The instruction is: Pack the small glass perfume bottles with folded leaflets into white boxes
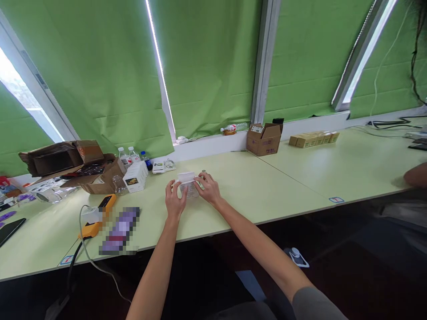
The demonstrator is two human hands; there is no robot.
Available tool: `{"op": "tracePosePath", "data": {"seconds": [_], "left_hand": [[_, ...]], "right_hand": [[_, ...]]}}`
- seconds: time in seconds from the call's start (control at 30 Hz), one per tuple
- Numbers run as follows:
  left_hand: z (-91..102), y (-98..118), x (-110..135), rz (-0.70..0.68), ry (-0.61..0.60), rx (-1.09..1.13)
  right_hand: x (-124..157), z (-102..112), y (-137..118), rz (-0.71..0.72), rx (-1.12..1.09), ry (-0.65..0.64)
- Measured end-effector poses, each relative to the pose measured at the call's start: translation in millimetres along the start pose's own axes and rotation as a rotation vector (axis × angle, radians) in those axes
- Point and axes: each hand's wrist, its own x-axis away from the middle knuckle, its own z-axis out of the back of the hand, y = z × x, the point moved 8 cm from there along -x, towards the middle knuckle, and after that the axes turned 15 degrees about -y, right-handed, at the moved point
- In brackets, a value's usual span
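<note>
What looks like a small white box, with faint print on its near face and a flap raised at its top, is held just over the table between my two hands. My left hand grips its left side with bent fingers and thumb. On the other side, my right hand has its fingers and thumb curled at the top right edge. Part of a small shiny thing shows behind my right fingers; its kind is hard to make out.
Left of my hands stand white boxes, bottles and open cardboard cartons. An orange power strip with cables and a blurred purple object lie nearer. A brown carton and yellowish boxes stand right; another person's arm rests beyond.
</note>
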Motion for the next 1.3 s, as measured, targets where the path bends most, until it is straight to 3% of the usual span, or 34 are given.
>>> {"op": "tracePosePath", "data": {"seconds": [0.3, 0.47, 0.7, 0.97, 1.3], "left_hand": [[3.2, -4, 0, -0.002, 0.015, 0.203], [-1.8, -12, 0, 0.064, -0.002, 0.357], [-11.7, -10, -2, 0.02, -0.108, 0.36], [-20.4, -14, -1, 0.037, -0.184, 0.349], [-25.4, -6, -1, 0.053, -0.297, 0.37]], "right_hand": [[-2, 2, 7, -0.032, -0.45, 0.029], [-3, -4, 5, -0.023, -0.61, -0.049], [-5, -21, 7, -0.061, -0.637, -0.145], [-5, -26, 17, -0.089, -0.623, -0.138], [-8, -24, 34, -0.19, -0.786, -0.073]]}}
